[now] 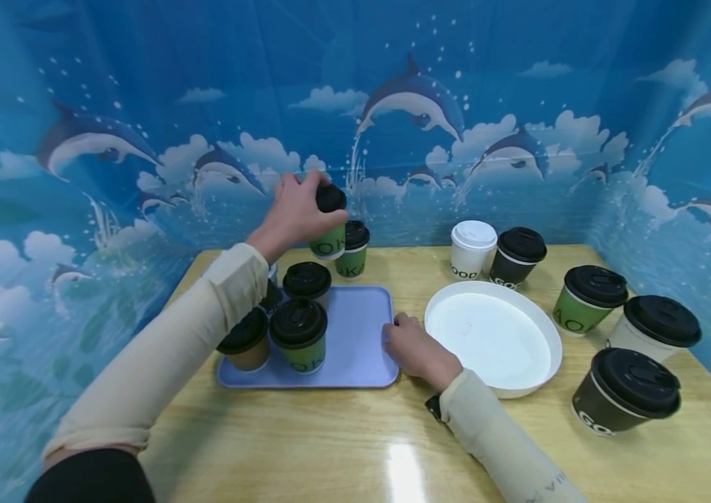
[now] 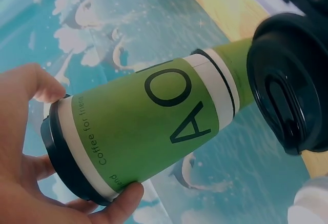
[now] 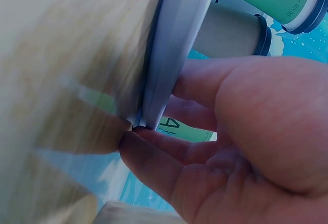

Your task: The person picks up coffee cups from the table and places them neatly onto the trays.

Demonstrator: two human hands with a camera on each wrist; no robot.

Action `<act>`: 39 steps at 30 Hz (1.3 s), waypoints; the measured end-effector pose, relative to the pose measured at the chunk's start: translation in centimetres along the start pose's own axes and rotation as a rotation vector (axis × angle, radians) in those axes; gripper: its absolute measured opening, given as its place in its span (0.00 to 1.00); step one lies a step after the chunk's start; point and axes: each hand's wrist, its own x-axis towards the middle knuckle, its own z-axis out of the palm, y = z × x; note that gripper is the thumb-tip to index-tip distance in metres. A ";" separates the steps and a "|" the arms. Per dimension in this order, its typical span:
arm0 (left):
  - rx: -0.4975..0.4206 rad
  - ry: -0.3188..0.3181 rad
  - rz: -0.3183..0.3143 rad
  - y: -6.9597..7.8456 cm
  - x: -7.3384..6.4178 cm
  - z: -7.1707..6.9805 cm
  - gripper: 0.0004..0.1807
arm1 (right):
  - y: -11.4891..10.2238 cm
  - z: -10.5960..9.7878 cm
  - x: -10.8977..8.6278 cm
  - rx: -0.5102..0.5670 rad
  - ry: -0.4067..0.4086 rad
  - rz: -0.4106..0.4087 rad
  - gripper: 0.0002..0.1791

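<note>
My left hand [image 1: 295,213] grips a green paper coffee cup [image 1: 328,241] by its black lid end and holds it up over the back of the table. Close behind it stands another green cup [image 1: 352,260] with a black lid. In the left wrist view, thumb and fingers curl round the rim of the held cup [image 2: 148,121]. At the right edge of the lilac tray [image 1: 358,335], my right hand [image 1: 418,349] holds the rim, with fingertips low by the table in the right wrist view. On the tray's left part stand several lidded cups, including a green one [image 1: 299,335].
Right of the tray lies a round white dish [image 1: 494,339]. Behind it are a white cup [image 1: 472,249] and a black cup [image 1: 517,257]. Along the right side stand a green cup [image 1: 588,300], a white cup [image 1: 652,328] and a black cup [image 1: 624,391]. A dolphin-printed backdrop [image 1: 393,175] borders the table.
</note>
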 end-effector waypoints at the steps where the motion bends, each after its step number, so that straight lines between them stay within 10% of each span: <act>1: 0.004 -0.004 0.008 0.2 -0.1 0.1 0.36 | 0.0 0.0 0.0 0.005 0.005 -0.004 0.17; 13: 0.042 -0.068 0.170 3.5 -2.2 0.9 0.34 | 0.2 0.1 0.1 -0.020 0.050 -0.020 0.14; 39: 0.187 -0.416 0.183 3.9 -2.0 4.3 0.35 | 0.2 0.2 0.1 -0.020 0.031 -0.018 0.13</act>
